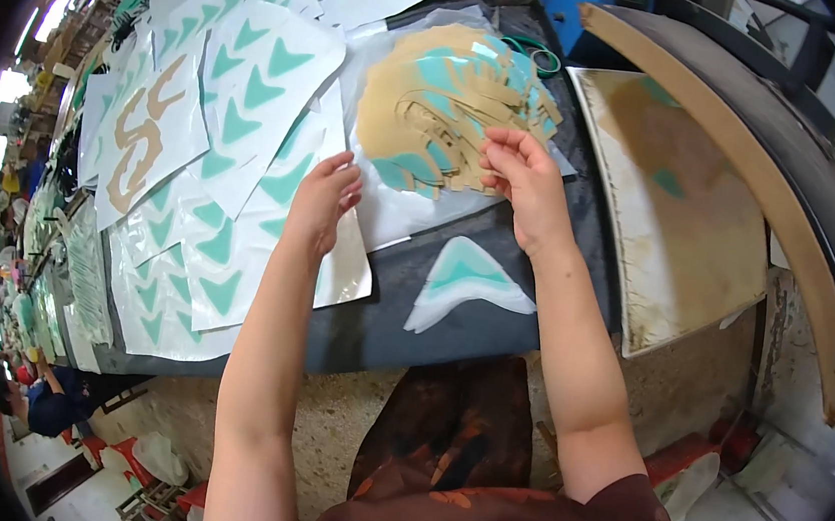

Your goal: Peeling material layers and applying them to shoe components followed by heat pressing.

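Observation:
My left hand (323, 201) hovers over white sheets printed with green curved shapes, its fingers loosely bent and apart with nothing seen in them. At the near edge of a heap of tan and green cut pieces (433, 101), my right hand (530, 186) has its fingers curled in, thumb against fingertips. Whatever they may pinch is hidden or too small to name. The heap lies on a white sheet (422, 216). Between my forearms, a small white curved piece with a green band (461, 275) rests on the dark table top (370, 331).
Overlapping sheets of green shapes (253, 94) cover the left side, one bearing tan cutouts (143, 134). Green-handled scissors (542, 60) lie behind the heap. To the right stand a stained pale board (680, 246) and a curved brown-edged panel (750, 152). Another person (52, 401) is far left.

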`<control>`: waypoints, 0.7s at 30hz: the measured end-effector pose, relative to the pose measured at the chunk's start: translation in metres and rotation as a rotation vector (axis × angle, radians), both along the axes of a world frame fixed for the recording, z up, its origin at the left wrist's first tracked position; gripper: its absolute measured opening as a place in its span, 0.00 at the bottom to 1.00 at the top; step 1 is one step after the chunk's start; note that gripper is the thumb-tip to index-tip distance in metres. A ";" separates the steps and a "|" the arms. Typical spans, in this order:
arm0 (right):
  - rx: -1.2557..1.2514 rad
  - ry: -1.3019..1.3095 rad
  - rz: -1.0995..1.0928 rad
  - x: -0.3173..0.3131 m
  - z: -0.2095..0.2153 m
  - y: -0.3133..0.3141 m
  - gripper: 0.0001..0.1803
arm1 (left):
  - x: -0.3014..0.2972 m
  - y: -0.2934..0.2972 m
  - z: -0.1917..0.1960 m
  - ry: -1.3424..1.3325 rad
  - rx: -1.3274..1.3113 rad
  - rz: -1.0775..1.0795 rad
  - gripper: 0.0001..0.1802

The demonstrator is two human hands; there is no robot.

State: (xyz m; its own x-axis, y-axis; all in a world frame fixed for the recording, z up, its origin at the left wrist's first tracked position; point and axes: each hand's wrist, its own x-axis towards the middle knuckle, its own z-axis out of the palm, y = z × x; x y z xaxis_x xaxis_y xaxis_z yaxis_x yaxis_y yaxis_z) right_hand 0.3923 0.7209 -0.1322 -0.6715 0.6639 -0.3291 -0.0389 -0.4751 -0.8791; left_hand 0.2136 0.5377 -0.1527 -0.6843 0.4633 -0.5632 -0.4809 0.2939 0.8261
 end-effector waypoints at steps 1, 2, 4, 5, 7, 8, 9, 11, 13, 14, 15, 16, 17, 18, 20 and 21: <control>-0.003 -0.007 0.003 -0.011 0.000 -0.002 0.13 | -0.012 0.006 -0.003 -0.006 -0.006 -0.006 0.30; -0.011 -0.006 0.049 -0.022 -0.002 -0.005 0.14 | -0.022 0.013 -0.005 -0.012 -0.008 -0.005 0.30; -0.022 -0.014 0.095 -0.036 -0.010 -0.012 0.15 | -0.035 0.030 -0.006 0.094 -0.008 -0.006 0.29; -0.029 -0.019 0.152 -0.042 -0.016 -0.015 0.16 | -0.038 0.038 -0.004 0.103 -0.026 -0.005 0.30; -0.105 -0.039 0.210 -0.053 -0.019 -0.020 0.22 | -0.050 0.052 -0.004 0.075 -0.054 -0.041 0.31; -0.104 -0.042 0.211 -0.057 -0.021 -0.022 0.22 | -0.056 0.057 -0.003 0.052 -0.085 -0.076 0.32; -0.096 -0.056 0.205 -0.060 -0.023 -0.023 0.23 | -0.060 0.061 -0.002 0.051 -0.087 -0.107 0.31; -0.087 -0.072 0.197 -0.064 -0.026 -0.026 0.23 | -0.067 0.063 0.000 0.075 -0.097 -0.146 0.28; -0.070 -0.087 0.203 -0.066 -0.026 -0.028 0.24 | -0.071 0.065 0.001 0.094 -0.110 -0.184 0.26; -0.072 -0.091 0.203 -0.067 -0.027 -0.030 0.24 | -0.073 0.063 0.001 0.079 -0.092 -0.154 0.22; -0.080 -0.092 0.212 -0.067 -0.027 -0.029 0.24 | -0.073 0.064 0.003 0.065 -0.074 -0.122 0.18; -0.089 -0.093 0.223 -0.067 -0.028 -0.028 0.24 | -0.073 0.063 0.005 0.063 -0.075 -0.119 0.18; -0.091 -0.094 0.228 -0.067 -0.028 -0.027 0.24 | -0.073 0.062 0.007 0.118 -0.062 -0.155 0.13; -0.096 -0.089 0.234 -0.066 -0.028 -0.024 0.25 | -0.072 0.062 0.010 0.172 -0.050 -0.195 0.09; -0.106 -0.084 0.244 -0.065 -0.031 -0.021 0.25 | -0.072 0.059 0.015 0.176 -0.045 -0.270 0.08; -0.113 -0.074 0.240 -0.065 -0.031 -0.020 0.25 | -0.072 0.058 0.019 0.184 -0.036 -0.351 0.07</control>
State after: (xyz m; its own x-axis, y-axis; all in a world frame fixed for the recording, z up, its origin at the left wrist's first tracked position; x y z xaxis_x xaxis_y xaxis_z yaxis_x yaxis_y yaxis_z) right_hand 0.3274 0.7008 -0.1637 -0.7766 0.4450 -0.4459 0.1490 -0.5581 -0.8163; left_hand 0.1414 0.5957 -0.1334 -0.5789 0.6693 -0.4658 -0.1908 0.4442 0.8754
